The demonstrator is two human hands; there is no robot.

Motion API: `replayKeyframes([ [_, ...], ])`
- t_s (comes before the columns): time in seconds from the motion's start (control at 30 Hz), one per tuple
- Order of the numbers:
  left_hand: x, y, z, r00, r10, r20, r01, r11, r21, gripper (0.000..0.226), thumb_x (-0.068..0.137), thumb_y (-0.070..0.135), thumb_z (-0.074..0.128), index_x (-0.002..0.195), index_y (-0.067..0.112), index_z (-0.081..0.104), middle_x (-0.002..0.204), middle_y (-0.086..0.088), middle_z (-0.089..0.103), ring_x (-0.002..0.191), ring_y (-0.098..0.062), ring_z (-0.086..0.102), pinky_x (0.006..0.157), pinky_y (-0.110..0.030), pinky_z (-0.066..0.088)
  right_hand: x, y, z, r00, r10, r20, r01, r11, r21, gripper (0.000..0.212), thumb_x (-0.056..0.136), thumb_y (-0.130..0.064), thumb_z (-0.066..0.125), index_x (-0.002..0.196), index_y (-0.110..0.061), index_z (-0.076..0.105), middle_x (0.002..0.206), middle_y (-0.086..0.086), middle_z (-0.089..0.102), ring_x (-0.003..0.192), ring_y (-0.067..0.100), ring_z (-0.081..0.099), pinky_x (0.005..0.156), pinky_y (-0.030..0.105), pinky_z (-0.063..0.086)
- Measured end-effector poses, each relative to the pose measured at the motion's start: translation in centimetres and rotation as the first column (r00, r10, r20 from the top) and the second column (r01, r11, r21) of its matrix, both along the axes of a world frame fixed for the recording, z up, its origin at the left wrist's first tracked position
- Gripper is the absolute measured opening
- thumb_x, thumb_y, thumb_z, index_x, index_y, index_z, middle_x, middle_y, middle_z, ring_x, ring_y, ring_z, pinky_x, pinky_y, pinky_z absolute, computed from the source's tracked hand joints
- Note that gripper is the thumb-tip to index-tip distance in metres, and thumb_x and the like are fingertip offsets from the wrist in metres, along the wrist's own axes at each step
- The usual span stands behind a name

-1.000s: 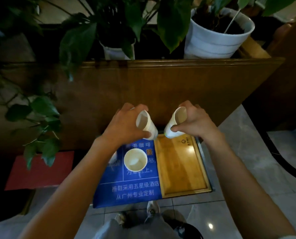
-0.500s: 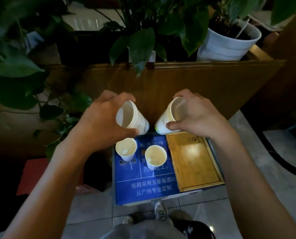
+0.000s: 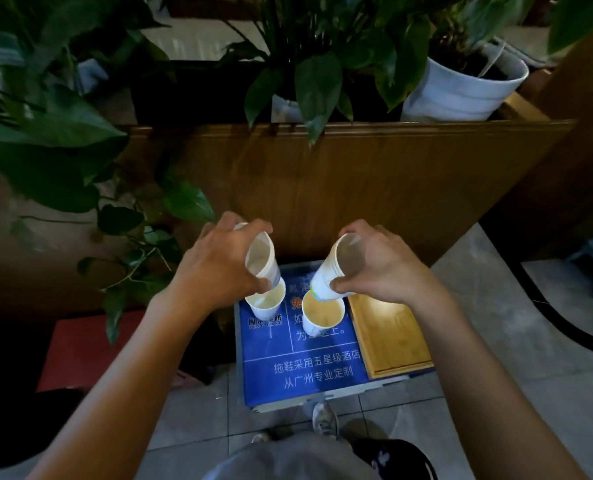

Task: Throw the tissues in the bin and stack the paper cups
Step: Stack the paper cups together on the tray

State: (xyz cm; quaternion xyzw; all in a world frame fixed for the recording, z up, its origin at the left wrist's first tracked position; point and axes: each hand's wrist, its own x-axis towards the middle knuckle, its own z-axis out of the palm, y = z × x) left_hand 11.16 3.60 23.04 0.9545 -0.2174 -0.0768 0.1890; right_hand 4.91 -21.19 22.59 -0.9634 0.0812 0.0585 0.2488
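Observation:
Two white paper cups stand upright on a blue printed board (image 3: 305,368): one at its far left (image 3: 265,304) and one near its middle (image 3: 322,315). My left hand (image 3: 219,268) grips a tilted paper cup (image 3: 262,258), whose base touches the rim of the left standing cup. My right hand (image 3: 385,265) grips another tilted paper cup (image 3: 336,268), its base just over the rim of the middle standing cup. No tissues or bin show in view.
A wooden tray (image 3: 388,334) lies on the right of the board. Behind stands a wooden partition (image 3: 357,181) topped with potted plants, among them a white pot (image 3: 461,91). Leaves (image 3: 129,237) hang at the left. A red mat (image 3: 80,351) lies on the tiled floor.
Both hands have lowered their tilted cups down toward the two standing cups, until the held bases meet the rims. The view has shifted slightly.

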Motion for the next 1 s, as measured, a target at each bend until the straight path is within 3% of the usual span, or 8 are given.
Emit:
replayKeyframes([
  [0.43,1.3,-1.1,-6.9,0.995,-0.001,-0.098,0.008,0.998,0.069,0.082,0.058,0.041,0.086,0.128,0.036,0.045,0.129,-0.005,0.043,0.118,-0.038,0.046,0.086,-0.050,0.052,1.0,0.2,-5.9,0.990,0.011,-0.137,-0.011,1.000,0.000,0.086,0.053,-0.040,0.091,0.124,-0.035,0.043,0.116,0.000,0.052,0.101,0.021,0.053,0.073,0.032,0.043],
  [1.0,1.6,-2.6,-11.8,0.969,0.046,-0.241,-0.005,0.986,0.169,0.086,0.061,0.039,0.086,0.133,0.035,0.040,0.135,-0.003,0.039,0.126,-0.032,0.040,0.090,-0.045,0.051,1.3,0.3,-9.7,0.974,0.072,-0.215,-0.060,0.996,0.060,0.086,0.053,-0.037,0.090,0.126,-0.028,0.045,0.122,0.007,0.054,0.109,0.028,0.055,0.074,0.030,0.043],
])
